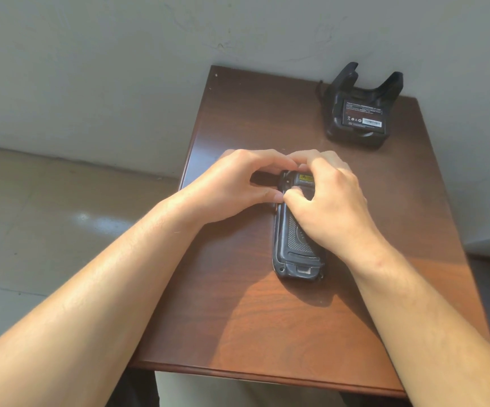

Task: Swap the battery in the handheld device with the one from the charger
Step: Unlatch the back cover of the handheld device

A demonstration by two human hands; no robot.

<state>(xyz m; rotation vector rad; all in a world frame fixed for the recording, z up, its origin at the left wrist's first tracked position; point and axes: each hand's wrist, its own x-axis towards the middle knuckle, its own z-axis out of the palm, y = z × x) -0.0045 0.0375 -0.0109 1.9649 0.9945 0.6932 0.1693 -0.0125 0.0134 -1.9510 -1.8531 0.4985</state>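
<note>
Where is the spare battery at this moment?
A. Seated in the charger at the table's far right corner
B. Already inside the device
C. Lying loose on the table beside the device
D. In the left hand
A: the battery, label up, sits in the charger at the table's far right corner, while both hands work on the device.

Two bare forearms are seen entering from the near edge of the wooden table (237, 333), one at each side. No sleeves are worn within view; both arms are uncovered up to the frame edge. Fine hair is seen along both forearms. No rings, watch, bracelet or gloves are worn on the left hand (232, 186) or the right hand (331, 207). Short, unpainted nails are shown on the left thumb. Below the table's near edge, light-coloured trousers are glimpsed.
</note>
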